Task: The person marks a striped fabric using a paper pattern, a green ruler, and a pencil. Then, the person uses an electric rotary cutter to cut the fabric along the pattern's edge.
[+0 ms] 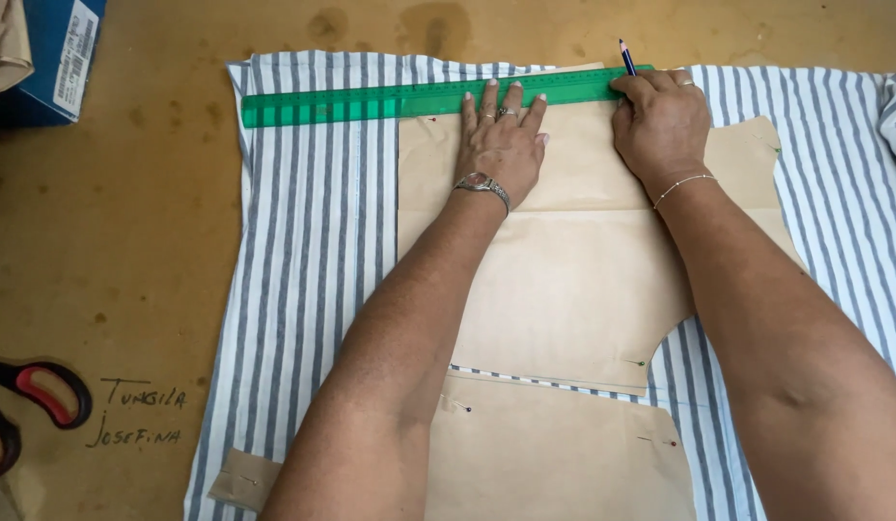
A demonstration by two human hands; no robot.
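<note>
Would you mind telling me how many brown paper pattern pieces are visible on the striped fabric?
3: a large brown paper pattern piece under both hands, another below it, a small scrap at lower left. Arms may hide others.

brown table [129, 241], striped cloth [303, 251], scissors [28, 410], blue box [52, 58]

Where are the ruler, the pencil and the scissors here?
ruler [371, 99]: head view, bare green middle left of the hands.
pencil [625, 55]: head view, shaft above the right hand.
scissors [52, 391]: head view, red-and-black handle at the left edge.
</note>
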